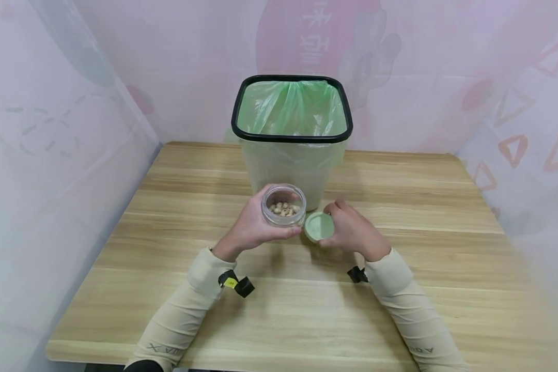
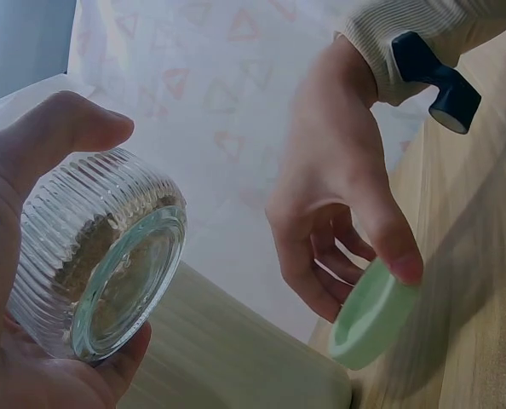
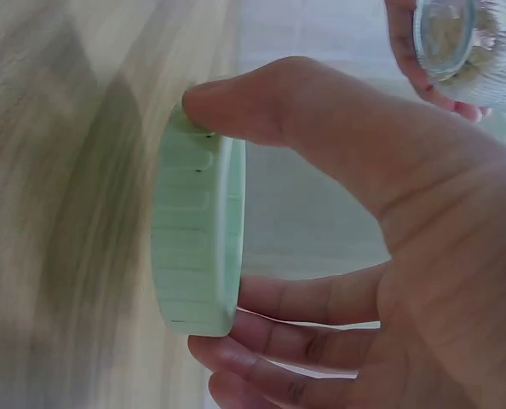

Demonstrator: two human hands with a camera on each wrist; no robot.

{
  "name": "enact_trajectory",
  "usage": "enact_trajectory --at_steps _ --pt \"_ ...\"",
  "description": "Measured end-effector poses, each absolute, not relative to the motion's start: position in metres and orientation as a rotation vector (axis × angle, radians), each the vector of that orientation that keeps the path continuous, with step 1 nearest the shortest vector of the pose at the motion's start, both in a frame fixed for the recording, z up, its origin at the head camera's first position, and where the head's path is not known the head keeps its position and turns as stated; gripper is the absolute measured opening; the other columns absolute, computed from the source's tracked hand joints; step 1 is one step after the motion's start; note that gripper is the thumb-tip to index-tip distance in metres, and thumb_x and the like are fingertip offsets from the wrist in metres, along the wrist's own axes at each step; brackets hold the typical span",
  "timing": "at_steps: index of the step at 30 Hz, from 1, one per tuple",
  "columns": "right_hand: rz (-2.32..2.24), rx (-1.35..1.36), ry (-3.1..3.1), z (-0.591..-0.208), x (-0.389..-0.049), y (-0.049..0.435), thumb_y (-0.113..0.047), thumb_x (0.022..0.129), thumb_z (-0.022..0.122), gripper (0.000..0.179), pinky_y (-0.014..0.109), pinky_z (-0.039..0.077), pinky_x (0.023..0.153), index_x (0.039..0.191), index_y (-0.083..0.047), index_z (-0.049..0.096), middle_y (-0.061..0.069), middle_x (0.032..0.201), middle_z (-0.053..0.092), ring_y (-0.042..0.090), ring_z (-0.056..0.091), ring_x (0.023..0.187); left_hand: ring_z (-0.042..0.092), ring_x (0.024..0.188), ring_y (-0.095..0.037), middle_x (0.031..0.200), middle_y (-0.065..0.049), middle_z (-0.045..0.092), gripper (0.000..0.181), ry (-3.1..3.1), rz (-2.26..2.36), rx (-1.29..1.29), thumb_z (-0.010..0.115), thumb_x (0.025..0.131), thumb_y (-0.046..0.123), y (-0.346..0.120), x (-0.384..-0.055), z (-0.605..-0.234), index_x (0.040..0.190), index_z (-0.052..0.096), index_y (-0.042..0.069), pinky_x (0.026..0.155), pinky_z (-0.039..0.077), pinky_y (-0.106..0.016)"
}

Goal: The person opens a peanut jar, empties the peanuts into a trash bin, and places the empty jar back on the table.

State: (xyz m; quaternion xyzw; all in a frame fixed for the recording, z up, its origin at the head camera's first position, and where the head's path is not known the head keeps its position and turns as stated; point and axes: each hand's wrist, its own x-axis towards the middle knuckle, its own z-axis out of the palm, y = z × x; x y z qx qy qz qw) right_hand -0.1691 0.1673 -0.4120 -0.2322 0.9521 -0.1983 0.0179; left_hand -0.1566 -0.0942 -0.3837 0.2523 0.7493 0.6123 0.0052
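wooden tabletop [image 1: 297, 320] — pale, patterned walls [image 1: 190, 67]

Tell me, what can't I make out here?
- Floor of the bin: head view, hidden by its front wall.
- Pale pieces in the jar: head view, too small to identify.
- Specks on the lid: right wrist view, too small.
- Right sleeve: head view, cut by the bottom edge.
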Motion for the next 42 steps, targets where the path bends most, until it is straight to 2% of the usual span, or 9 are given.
enact_trajectory --at_steps 10,42 --pt "-0.57 -0.704 2.903 -0.421 -0.174 0.169 -0.029 0.067 0.093 0.064 0.044 0.059 0.083 0.114 0.006 0.068 0.019 0.112 0.065 0.028 0.064 0.09 0.066 0.12 -0.019 0.128 -0.003 0.071 0.078 2.325 1.914 0.766 0.097 0.067 0.012 -0.094 -0.157 -0.384 0.136 0.061 0.011 0.115 0.049 -0.047" --pt "-0.52 -0.693 2.868 -0.427 -0.176 0.17 -0.033 0.07 0.094 0.061 0.041 0.058 0.084 0.112 0.005 0.069 0.017 0.11 0.067 0.025 0.062 0.092 0.066 0.12 -0.019 0.128 -0.003 0.071 0.077 2.313 1.922 0.78 0.097 0.068 0.01 -0.095 -0.157 -0.383 0.136 0.061 0.01 0.114 0.05 -0.045"
